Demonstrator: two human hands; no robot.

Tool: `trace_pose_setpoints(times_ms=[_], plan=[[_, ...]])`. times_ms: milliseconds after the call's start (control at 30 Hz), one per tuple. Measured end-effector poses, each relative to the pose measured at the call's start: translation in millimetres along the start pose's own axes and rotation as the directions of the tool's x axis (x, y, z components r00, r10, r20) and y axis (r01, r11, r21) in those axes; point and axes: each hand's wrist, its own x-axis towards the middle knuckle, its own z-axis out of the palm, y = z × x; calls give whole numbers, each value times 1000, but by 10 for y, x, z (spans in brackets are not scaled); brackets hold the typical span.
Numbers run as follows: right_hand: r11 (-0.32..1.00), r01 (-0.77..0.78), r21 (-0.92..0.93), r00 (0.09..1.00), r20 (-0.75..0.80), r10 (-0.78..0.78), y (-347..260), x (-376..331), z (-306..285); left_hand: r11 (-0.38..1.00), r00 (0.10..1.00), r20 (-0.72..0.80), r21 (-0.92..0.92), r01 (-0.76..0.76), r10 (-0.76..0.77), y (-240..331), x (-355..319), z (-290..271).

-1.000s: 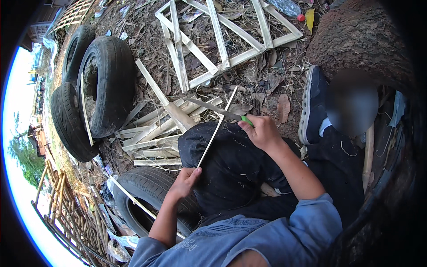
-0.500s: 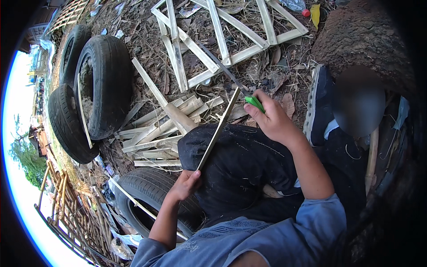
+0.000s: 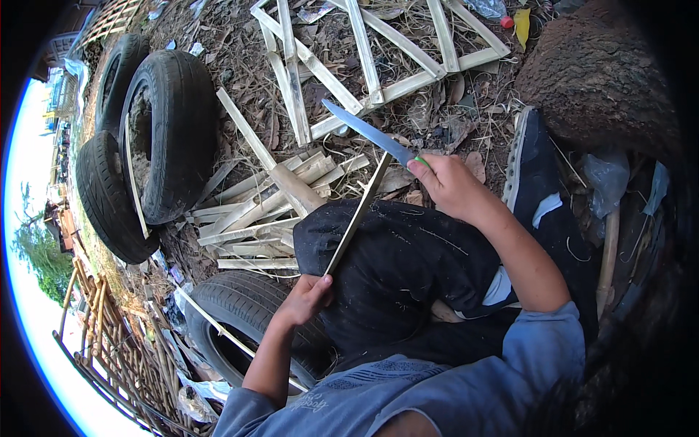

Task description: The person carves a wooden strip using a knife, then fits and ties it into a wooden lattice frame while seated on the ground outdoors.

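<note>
My left hand (image 3: 304, 299) is closed around the lower end of a thin bamboo strip (image 3: 357, 216). The strip slants up and away across my dark-trousered knee (image 3: 320, 229). In my right hand (image 3: 453, 186) is a long knife (image 3: 368, 131) with a bit of green handle showing. Its blade points to the far left, broad side in view, and lies close to the strip's upper end; I cannot tell whether they touch. Beyond the blade, a frame of flat bamboo slats (image 3: 408, 86) rests on the ground.
Split bamboo pieces (image 3: 255, 200) lie heaped left of my knee. Several old tires (image 3: 177, 138) stand at the left, and another tire (image 3: 240, 306) lies beside my left forearm. A thick tree trunk (image 3: 597, 73) rises at the far right. Bamboo poles (image 3: 109, 328) are stacked at the lower left.
The knife has turned in my right hand, so its flat side now shows instead of a thin edge. My right hand has shifted slightly right and nearer. My left hand and the strip barely moved.
</note>
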Motion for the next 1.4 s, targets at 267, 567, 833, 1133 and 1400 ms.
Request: trace_pose_setpoints(times_ms=[267,567,833,1133,1400], plan=[[997,-71,29,993,91,68,-249,-236,341,999,1000,-26,46,16,-15,-2,-16,1],[984,-169,56,981,-88,174,-191,-47,155,999,1000,-3,26,28,-28,24,-6,-39],[984,-118,-135,981,-172,94,-220,-108,145,998,999,-1,43,40,-40,6,-16,-30],[946,29,-324,993,-97,-63,-243,-257,347,998,998,20,8,59,-59,49,-30,-26],[876,-254,-410,933,-343,110,284,134,-86,1000,999,35,-29,-9,10,-101,-13,-8]])
